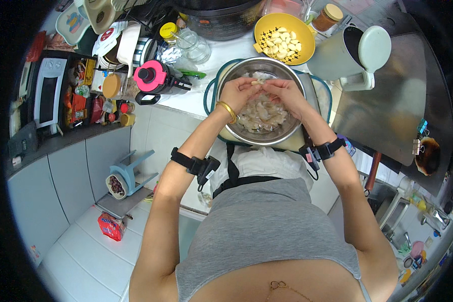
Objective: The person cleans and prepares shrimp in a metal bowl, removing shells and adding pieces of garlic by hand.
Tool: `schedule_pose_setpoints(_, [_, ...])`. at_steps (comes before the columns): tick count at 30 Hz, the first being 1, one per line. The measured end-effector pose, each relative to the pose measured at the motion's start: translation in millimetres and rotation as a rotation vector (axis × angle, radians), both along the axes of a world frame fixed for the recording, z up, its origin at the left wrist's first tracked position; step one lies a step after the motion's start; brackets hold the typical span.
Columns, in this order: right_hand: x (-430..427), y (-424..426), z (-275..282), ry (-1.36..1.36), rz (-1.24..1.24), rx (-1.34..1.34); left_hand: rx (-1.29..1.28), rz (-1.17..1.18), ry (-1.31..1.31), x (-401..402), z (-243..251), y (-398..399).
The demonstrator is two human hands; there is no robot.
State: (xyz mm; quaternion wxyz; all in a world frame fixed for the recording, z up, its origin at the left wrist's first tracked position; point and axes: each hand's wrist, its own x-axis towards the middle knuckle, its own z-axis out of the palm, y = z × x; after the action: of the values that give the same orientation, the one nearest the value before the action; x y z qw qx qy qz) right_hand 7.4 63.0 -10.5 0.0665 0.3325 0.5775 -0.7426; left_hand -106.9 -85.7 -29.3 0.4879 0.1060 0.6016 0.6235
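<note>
A stainless steel bowl (234, 130) stands on a cutting board with a teal rim (326, 88). In its lower part lies a heap of pale, translucent pieces that look like raw shrimp (264, 115). Above the bowl's upper part, my left hand (241, 92) and my right hand (285, 94) meet at the fingertips. Between them they pinch a small pale piece (259, 81), apparently a shrimp. My fingers partly hide it, and more pale pieces show just beyond them.
A yellow colander (258, 47) with peeled garlic cloves touches the board's far side. To the right stands a lidded pale green pitcher (334, 54). At left are a glass jar (194, 47) and a pink-lidded black jug (151, 77). A large black pot (219, 22) stands behind.
</note>
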Motion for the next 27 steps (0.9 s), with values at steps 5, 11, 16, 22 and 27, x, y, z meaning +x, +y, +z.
schedule_pose_setpoints(5, [1.2, -0.2, -1.2, -0.048, -0.079, 0.042, -0.058, -0.066, 0.242, 1.6, 8.9, 0.4])
schedule_pose_setpoints(11, [1.9, -9.1, -12.0, 0.165, -0.03, 0.5, -0.208, -0.146, 0.753, 3.6, 29.1, -2.1])
schedule_pose_setpoints(16, [-0.1, -13.0, -0.8, 0.182, -0.036, 0.208, -0.065, 0.009, 0.642, 6.0, 27.5, -2.4])
schedule_pose_setpoints(22, [-0.9, -17.1, 23.8, 0.244, 0.112, 0.732, -0.054, -0.173, 1.009, 2.2, 31.4, -6.0])
schedule_pose_setpoints(27, [-3.6, -14.5, 32.9, 0.143, 0.351, 1.064, -0.147, -0.402, 1.342, 0.2, 31.3, -0.2])
